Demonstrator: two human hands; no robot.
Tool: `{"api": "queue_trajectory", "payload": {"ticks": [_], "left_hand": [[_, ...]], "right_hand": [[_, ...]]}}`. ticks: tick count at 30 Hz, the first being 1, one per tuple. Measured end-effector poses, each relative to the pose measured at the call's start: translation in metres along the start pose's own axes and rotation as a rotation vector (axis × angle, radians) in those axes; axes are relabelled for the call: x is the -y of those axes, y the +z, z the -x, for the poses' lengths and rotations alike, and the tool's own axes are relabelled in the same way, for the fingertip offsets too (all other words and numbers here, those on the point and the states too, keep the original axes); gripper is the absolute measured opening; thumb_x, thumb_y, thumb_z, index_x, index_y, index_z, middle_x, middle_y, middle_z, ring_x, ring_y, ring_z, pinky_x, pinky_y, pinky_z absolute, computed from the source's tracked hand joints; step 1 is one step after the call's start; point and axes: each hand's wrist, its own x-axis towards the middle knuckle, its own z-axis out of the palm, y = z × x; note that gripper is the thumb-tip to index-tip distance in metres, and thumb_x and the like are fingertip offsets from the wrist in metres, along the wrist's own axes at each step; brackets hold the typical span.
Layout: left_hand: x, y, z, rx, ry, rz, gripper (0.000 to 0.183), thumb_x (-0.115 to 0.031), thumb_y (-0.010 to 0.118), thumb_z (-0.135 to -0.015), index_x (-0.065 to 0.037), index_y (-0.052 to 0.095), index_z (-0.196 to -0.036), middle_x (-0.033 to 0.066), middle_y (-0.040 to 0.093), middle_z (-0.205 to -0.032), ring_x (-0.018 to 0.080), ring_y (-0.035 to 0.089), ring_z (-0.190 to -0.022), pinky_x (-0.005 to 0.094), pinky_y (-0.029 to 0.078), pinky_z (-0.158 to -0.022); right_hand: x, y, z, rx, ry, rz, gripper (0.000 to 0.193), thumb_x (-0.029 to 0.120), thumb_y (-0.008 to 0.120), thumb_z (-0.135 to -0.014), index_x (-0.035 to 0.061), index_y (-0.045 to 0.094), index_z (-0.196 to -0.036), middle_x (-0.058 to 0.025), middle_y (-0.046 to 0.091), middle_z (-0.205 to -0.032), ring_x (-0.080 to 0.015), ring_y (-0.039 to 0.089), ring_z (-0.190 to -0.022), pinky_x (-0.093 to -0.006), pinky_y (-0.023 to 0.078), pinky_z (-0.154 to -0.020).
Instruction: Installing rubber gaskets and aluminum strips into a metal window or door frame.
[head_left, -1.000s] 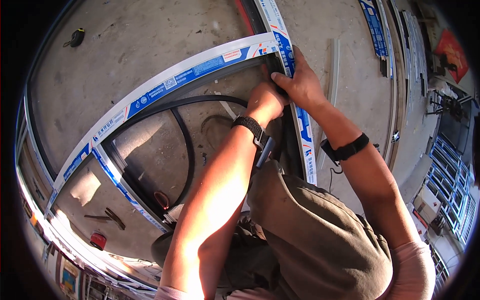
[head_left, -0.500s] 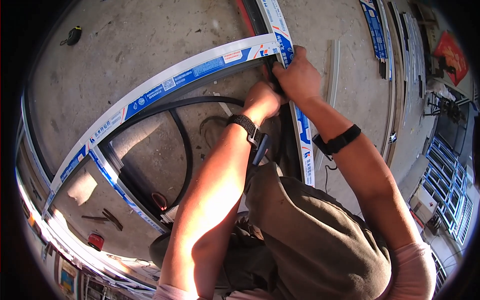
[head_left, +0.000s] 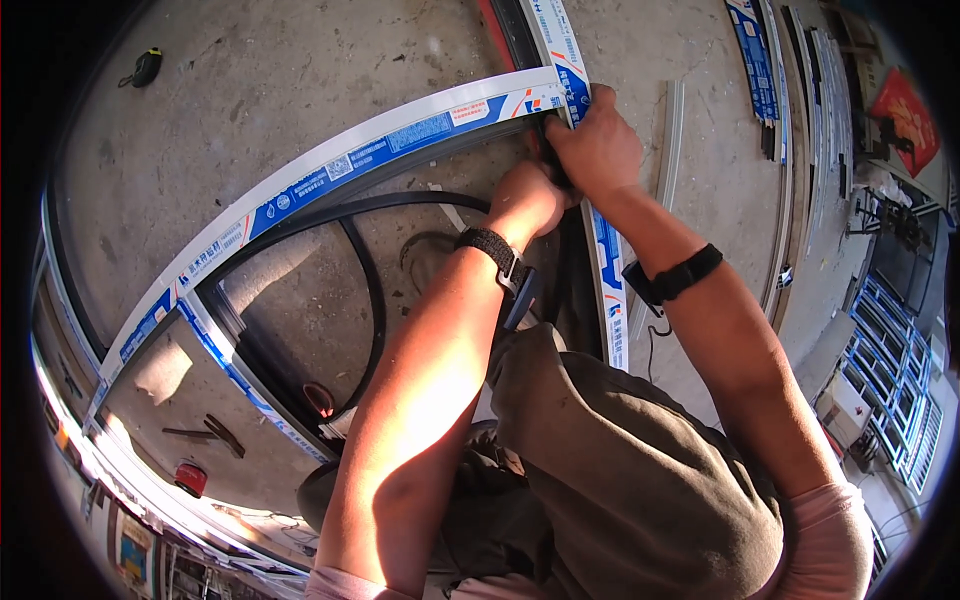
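A metal frame (head_left: 330,165) with white and blue protective film lies on the floor, its long bar curved in this view. At its right end the long bar meets an upright bar (head_left: 608,270). My right hand (head_left: 600,150) is closed around that upright bar just below the joint, thumb on the inner side. Beside it, on the inner side, my left hand (head_left: 528,198) is closed, its fingertips mostly hidden. A thin black rubber strip (head_left: 378,290) loops across the frame opening and runs up to my left hand.
On the floor lie a tape measure (head_left: 146,67), pliers (head_left: 224,436), a red roll (head_left: 190,478) and orange-handled scissors (head_left: 318,400). A cross bar (head_left: 235,368) divides the frame. Long profiles (head_left: 790,130) lie at right, near a red bag (head_left: 905,120) and stacked frames (head_left: 895,365).
Both hands stay at the same corner. My right thumb and fingers have shifted very slightly upward along the bar, and the frame has moved slightly right in the view.
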Motion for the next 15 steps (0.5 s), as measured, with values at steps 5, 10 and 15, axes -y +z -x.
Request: {"api": "queue_trajectory", "payload": {"ticks": [5, 10, 15], "left_hand": [[0.018, 0.021, 0.003, -0.138, 0.116, 0.179, 0.029, -0.019, 0.071, -0.085, 0.002, 0.069, -0.105, 0.0081, 0.069, -0.081, 0.0149, 0.06, -0.061, 0.0306, 0.048, -0.056], [0.018, 0.025, 0.018, -0.171, 0.103, 0.383, 0.031, -0.02, 0.067, -0.088, 0.003, 0.068, -0.108, 0.0096, 0.069, -0.087, 0.0146, 0.061, -0.07, 0.0301, 0.05, -0.062], [0.009, 0.015, 0.007, -0.367, 0.145, 0.453, 0.032, -0.023, 0.066, -0.084, 0.0, 0.07, -0.106, 0.0243, 0.07, -0.095, 0.0399, 0.067, -0.094, 0.0418, 0.051, -0.082]], "right_hand": [[0.007, 0.0, -0.007, -0.006, -0.003, 0.038, 0.048, 0.033, 0.068, -0.077, -0.0007, 0.049, -0.106, -0.0256, 0.069, -0.093, -0.0428, 0.068, -0.087, -0.0479, 0.054, -0.079], [-0.005, 0.002, 0.002, -0.003, -0.078, -0.049, 0.062, 0.033, 0.068, -0.079, -0.0012, 0.045, -0.126, -0.0247, 0.067, -0.105, -0.0417, 0.067, -0.095, -0.0468, 0.054, -0.082], [-0.007, 0.002, 0.008, -0.002, -0.083, -0.026, 0.072, 0.035, 0.07, -0.08, 0.0004, 0.04, -0.136, -0.0242, 0.064, -0.116, -0.041, 0.065, -0.1, -0.0464, 0.052, -0.086]]}}
